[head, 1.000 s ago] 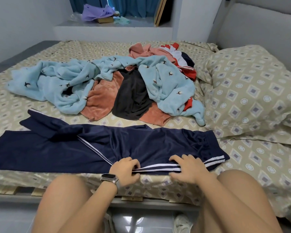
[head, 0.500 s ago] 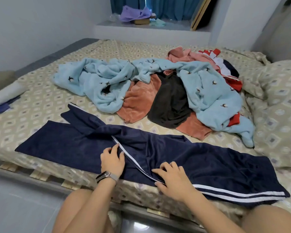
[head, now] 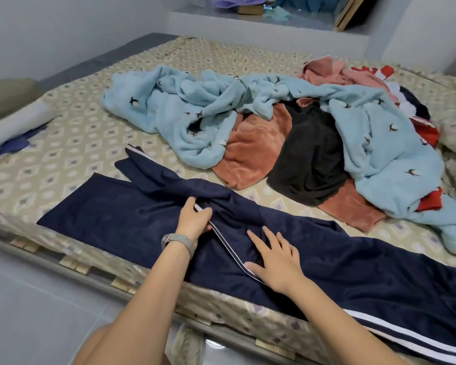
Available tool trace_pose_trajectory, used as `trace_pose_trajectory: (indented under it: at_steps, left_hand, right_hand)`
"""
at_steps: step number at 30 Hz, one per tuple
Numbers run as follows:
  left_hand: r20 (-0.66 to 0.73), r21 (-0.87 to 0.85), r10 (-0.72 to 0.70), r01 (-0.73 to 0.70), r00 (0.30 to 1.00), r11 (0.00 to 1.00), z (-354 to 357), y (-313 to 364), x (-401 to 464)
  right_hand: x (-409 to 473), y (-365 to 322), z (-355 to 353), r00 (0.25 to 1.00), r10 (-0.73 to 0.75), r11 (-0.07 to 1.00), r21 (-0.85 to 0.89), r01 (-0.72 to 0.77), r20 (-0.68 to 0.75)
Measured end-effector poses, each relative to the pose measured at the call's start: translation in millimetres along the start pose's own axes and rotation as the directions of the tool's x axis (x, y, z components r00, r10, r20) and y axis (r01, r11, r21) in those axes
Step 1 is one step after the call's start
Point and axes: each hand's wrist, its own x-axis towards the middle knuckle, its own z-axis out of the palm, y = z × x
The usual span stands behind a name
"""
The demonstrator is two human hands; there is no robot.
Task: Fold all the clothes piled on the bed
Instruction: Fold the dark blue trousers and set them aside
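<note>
Lying stretched along the near edge of the bed (head: 71, 159), the navy trousers (head: 353, 262) show a white side stripe that runs between both hands. The left hand (head: 194, 219), with a watch (head: 178, 242) on its wrist, pinches the striped seam near the middle of the garment, fingers curled on the fabric. The right hand (head: 277, 262) rests flat on the cloth just beside it, fingers straight and spread, holding nothing. Toward the far right corner sits the unfolded pile: a light blue fleece garment (head: 184, 111), a rust-coloured piece (head: 250, 151), a black piece (head: 311, 154) and red clothing (head: 429, 133).
</note>
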Motion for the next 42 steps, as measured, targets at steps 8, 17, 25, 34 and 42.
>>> trace_pose_trajectory:
  at_steps: [8,17,25,34,42]
  left_hand:
    - [0.015,-0.347,0.151,-0.137,0.988,0.928,-58,12,-17]
    - [-0.122,-0.585,0.192,-0.227,0.974,0.779,-96,20,-19]
    - [-0.032,-0.694,0.161,-0.138,0.986,0.707,-122,36,-14]
    - [-0.383,-0.008,0.228,-0.250,0.895,0.968,-181,27,10]
    - [-0.297,0.303,0.243,-0.150,0.923,0.941,-194,-5,26]
  right_hand:
    - [14,-17,-7,0.990,0.035,0.998,-0.055,-0.028,0.135]
    - [16,-26,-13,0.983,0.069,0.995,-0.089,-0.054,0.171]
    - [18,-25,-11,0.985,0.063,0.994,-0.102,-0.047,0.162]
    - [20,-27,-18,0.975,0.067,0.994,-0.100,-0.047,0.211]
    - [14,-65,-21,0.993,-0.091,0.986,-0.148,0.080,-0.072]
